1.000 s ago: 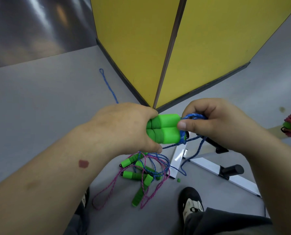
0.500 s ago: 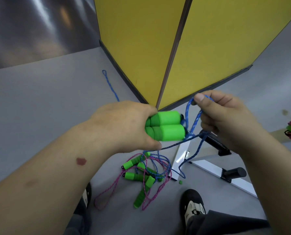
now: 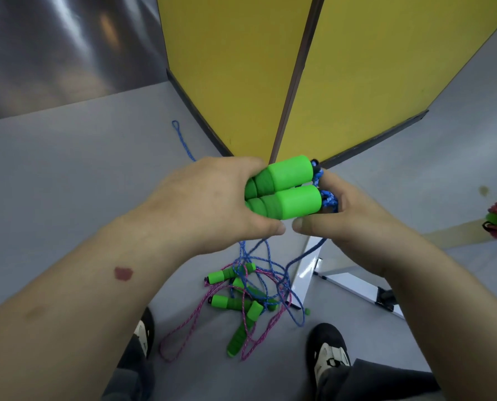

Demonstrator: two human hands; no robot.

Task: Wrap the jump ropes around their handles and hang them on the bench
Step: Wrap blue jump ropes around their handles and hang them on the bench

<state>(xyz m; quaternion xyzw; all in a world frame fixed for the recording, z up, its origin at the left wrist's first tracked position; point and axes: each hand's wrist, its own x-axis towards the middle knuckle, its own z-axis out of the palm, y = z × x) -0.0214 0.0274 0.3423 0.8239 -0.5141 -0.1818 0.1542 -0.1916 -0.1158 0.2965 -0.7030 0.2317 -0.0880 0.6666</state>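
A grey floor [image 3: 67, 175] fills most of the picture; it looks smooth and plain, with a small dark spot [image 3: 483, 191] on it at the right side. At the top middle stand two big yellow panels [image 3: 371, 76]; they meet at a dark brown strip [image 3: 296, 79] and have a dark edge along the bottom. In the upper left is a shiny grey wall [image 3: 53, 50]; soft light shows on it as blurry pale streaks.

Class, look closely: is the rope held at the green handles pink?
No, the rope at the paired green handles is blue; pink ropes lie on the floor.
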